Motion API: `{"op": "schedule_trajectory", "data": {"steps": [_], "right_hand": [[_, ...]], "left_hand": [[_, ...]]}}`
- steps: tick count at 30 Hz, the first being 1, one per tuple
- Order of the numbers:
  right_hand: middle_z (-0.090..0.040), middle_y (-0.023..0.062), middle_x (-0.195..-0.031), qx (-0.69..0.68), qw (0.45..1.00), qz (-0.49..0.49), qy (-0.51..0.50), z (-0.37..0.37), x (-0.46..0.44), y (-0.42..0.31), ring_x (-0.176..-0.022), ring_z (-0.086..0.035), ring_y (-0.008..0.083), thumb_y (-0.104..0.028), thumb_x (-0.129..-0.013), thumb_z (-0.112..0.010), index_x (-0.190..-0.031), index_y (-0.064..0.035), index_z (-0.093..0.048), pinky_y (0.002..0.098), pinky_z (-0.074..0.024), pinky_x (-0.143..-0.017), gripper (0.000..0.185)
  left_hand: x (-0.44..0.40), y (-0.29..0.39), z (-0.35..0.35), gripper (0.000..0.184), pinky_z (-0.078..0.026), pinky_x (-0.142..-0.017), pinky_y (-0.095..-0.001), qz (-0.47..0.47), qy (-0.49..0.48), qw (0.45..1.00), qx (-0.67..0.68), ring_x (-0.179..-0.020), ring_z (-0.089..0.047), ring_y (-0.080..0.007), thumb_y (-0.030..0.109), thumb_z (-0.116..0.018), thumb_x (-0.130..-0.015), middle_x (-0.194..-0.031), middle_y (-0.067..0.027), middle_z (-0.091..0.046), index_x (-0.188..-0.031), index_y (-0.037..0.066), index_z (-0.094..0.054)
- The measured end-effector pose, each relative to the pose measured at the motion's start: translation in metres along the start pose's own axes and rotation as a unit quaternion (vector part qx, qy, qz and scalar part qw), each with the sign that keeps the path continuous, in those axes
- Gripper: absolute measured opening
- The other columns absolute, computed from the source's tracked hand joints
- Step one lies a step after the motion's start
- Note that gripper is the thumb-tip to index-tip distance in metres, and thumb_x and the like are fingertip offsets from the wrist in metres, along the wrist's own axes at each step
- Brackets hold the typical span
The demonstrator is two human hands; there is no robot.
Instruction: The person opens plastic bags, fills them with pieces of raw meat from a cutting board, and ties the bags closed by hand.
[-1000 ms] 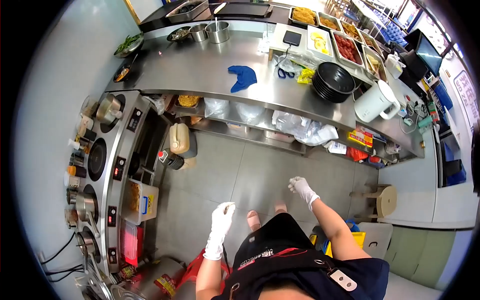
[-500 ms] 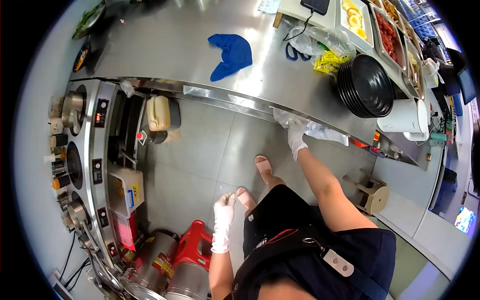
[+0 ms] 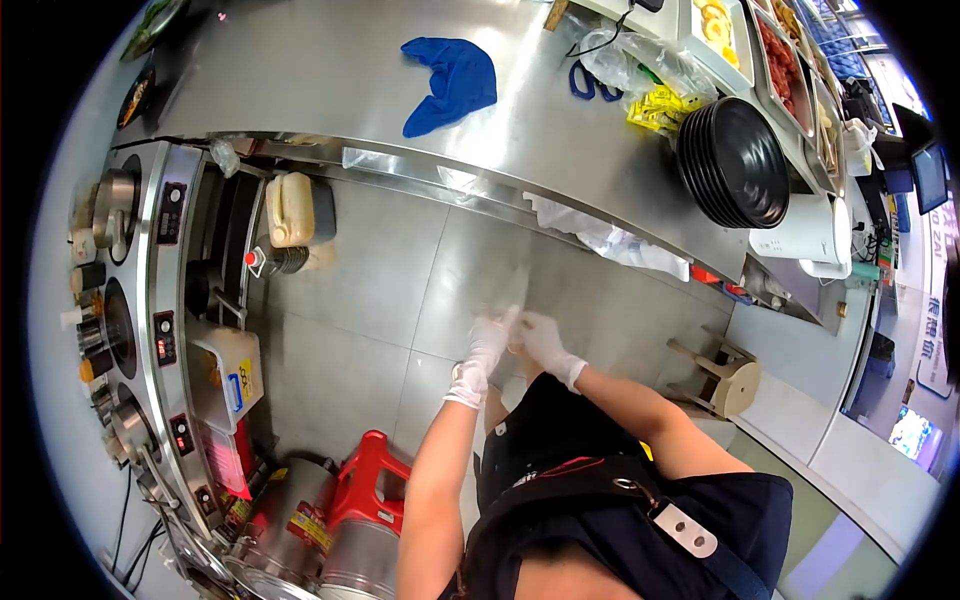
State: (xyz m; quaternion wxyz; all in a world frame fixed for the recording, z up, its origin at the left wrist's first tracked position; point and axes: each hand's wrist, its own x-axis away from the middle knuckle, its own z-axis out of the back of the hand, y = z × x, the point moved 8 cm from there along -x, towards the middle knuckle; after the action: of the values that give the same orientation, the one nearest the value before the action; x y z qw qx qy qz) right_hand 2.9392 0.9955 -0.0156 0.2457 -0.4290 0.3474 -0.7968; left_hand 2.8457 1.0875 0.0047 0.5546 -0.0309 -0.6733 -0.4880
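Note:
Both my hands wear white gloves and are close together above the floor, in front of my body. My left hand (image 3: 490, 338) has its fingers pressed together. Close beside it, my right hand (image 3: 546, 342) is also closed, its fingertips by the left ones. A faint, blurred, see-through shape shows at the fingertips; I cannot make out what it is. Beyond the hands, white and clear plastic bags (image 3: 606, 238) stick out from under the steel counter (image 3: 330, 75). A blue cloth (image 3: 452, 84) lies on the counter.
A stack of black bowls (image 3: 740, 163), scissors (image 3: 592, 84) and food trays (image 3: 718, 35) are at the upper right. Hobs (image 3: 120, 325) line the left. A red-topped steel container (image 3: 365, 530) stands low left, a stool (image 3: 733, 386) at right, a jug (image 3: 291, 210) on the floor.
My right hand has come back from the plastic bags under the counter edge to meet my left hand. My left hand has moved up and right. Both have closed fingers.

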Motion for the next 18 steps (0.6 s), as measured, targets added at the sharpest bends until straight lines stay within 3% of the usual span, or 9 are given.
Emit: {"op": "schedule_trajectory", "data": {"steps": [2, 5, 6, 7, 9, 10, 11, 14, 18], "right_hand": [[-0.067, 0.0128, -0.087, 0.058, 0.986, 0.077, -0.136, -0.021, 0.016, -0.019, -0.082, -0.062, 0.0183, -0.013, -0.082, -0.06, -0.096, -0.0004, -0.065, 0.033, -0.0486, -0.074, 0.02], [-0.066, 0.01, -0.084, -0.015, 0.987, 0.003, -0.16, -0.002, -0.012, -0.018, -0.078, -0.061, 0.0175, -0.016, -0.081, -0.062, -0.091, -0.0019, -0.065, 0.033, -0.0481, -0.072, 0.018], [-0.063, 0.0052, -0.077, -0.002, 0.984, 0.147, -0.098, 0.019, -0.034, -0.04, -0.07, -0.058, 0.0149, -0.021, -0.081, -0.065, -0.08, -0.0035, -0.063, 0.0315, -0.0472, -0.065, 0.017], [-0.058, 0.0008, -0.071, -0.193, 0.974, -0.113, 0.023, 0.041, -0.057, -0.012, -0.064, -0.053, 0.012, -0.026, -0.081, -0.067, -0.078, -0.0052, -0.059, 0.0294, -0.0442, -0.058, 0.023], [-0.055, 0.0023, -0.071, -0.184, 0.944, -0.041, 0.27, 0.085, -0.103, -0.01, -0.066, -0.05, 0.0162, -0.027, -0.079, -0.072, -0.081, -0.0015, -0.055, 0.0291, -0.0429, -0.064, 0.03], [-0.057, 0.0054, -0.074, -0.124, 0.94, -0.042, 0.316, 0.101, -0.115, -0.027, -0.071, -0.052, 0.0184, -0.026, -0.077, -0.073, -0.082, -0.0001, -0.055, 0.0296, -0.0434, -0.067, 0.032], [-0.059, 0.0074, -0.074, -0.186, 0.895, 0.004, 0.406, 0.105, -0.141, -0.009, -0.073, -0.055, 0.0203, -0.025, -0.077, -0.072, -0.079, 0.0022, -0.057, 0.0307, -0.0443, -0.07, 0.031], [-0.06, 0.0085, -0.073, -0.138, 0.873, -0.153, 0.442, 0.116, -0.154, 0.01, -0.075, -0.057, 0.0214, -0.018, -0.079, -0.069, -0.079, 0.0044, -0.06, 0.03, -0.0447, -0.071, 0.024], [-0.058, 0.0047, -0.069, -0.163, 0.905, -0.08, 0.385, 0.124, -0.122, -0.013, -0.063, -0.05, 0.0149, -0.009, -0.082, -0.064, -0.083, 0.0052, -0.061, 0.0303, -0.0427, -0.06, 0.014]], "left_hand": [[-0.007, -0.031, 0.0, 0.031, -0.048, -0.069, -0.0265, 0.016, 0.03, 0.988, 0.15, -0.077, -0.058, -0.0137, 0.018, -0.062, -0.087, -0.09, -0.0068, -0.064, -0.107, -0.004, -0.06], [0.022, -0.031, 0.017, 0.024, -0.047, -0.063, -0.0262, 0.051, 0.117, 0.967, 0.222, -0.069, -0.056, -0.0122, 0.016, -0.061, -0.087, -0.08, -0.0049, -0.064, -0.1, -0.004, -0.063], [0.023, -0.039, 0.026, 0.022, -0.047, -0.061, -0.0258, 0.042, 0.149, 0.959, 0.238, -0.067, -0.055, -0.0116, 0.015, -0.061, -0.087, -0.078, -0.0043, -0.063, -0.097, -0.004, -0.064], [0.023, -0.048, 0.035, 0.02, -0.046, -0.06, -0.0254, 0.033, 0.179, 0.95, 0.253, -0.065, -0.055, -0.0111, 0.015, -0.06, -0.087, -0.075, -0.0037, -0.063, -0.095, -0.004, -0.065], [0.015, -0.062, 0.058, 0.019, -0.046, -0.057, -0.0248, -0.037, 0.229, 0.958, 0.17, -0.061, -0.054, -0.0103, 0.013, -0.058, -0.087, -0.075, -0.0036, -0.063, -0.093, -0.004, -0.065], [0.014, -0.065, 0.068, 0.019, -0.046, -0.055, -0.0245, -0.07, 0.252, 0.957, 0.128, -0.059, -0.053, -0.0099, 0.012, -0.058, -0.087, -0.075, -0.0035, -0.063, -0.093, -0.004, -0.065], [0.018, -0.063, 0.076, 0.018, -0.045, -0.057, -0.024, -0.082, 0.256, 0.958, 0.102, -0.062, -0.053, -0.0091, 0.012, -0.059, -0.087, -0.074, -0.0023, -0.063, -0.088, -0.004, -0.066], [0.009, -0.082, 0.08, 0.019, -0.045, -0.059, -0.0234, -0.074, 0.24, 0.96, 0.128, -0.064, -0.053, -0.0086, 0.013, -0.061, -0.086, -0.074, -0.0016, -0.062, -0.094, -0.004, -0.065], [0.021, -0.061, 0.071, 0.025, -0.048, -0.066, -0.0265, -0.107, 0.229, 0.961, 0.11, -0.071, -0.058, -0.0138, 0.011, -0.062, -0.084, -0.082, -0.0075, -0.065, -0.104, -0.002, -0.062]]}}
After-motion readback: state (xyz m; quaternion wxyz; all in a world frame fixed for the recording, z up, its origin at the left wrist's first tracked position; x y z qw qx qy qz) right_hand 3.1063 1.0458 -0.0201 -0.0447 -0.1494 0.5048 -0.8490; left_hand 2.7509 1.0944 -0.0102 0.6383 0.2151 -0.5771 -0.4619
